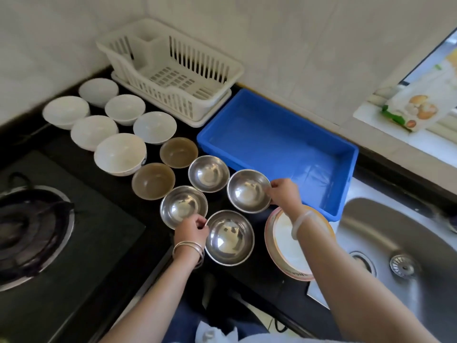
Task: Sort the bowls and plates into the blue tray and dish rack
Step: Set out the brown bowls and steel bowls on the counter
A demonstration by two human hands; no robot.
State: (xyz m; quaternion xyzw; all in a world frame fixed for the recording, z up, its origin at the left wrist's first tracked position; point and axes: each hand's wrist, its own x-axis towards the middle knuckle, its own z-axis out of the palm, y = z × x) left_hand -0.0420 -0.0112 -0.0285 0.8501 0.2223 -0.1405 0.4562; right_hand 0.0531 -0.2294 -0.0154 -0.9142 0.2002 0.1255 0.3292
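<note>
Right hand [284,194] fingers pinch the 3 o'clock rim of a steel bowl [248,190], upright on the worktop [103,174] beside the blue tray [346,154]. Left hand [191,231] fingers pinch the nearest steel bowl's [228,237] 9 o'clock rim. Dish rack [210,75] at 12 o'clock.

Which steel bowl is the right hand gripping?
The steel bowl nearest the blue tray; the right hand pinches its right rim, while the other three sit farther left.

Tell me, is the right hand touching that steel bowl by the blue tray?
Touching: the head view shows the right hand pinching the steel bowl rim.
</note>
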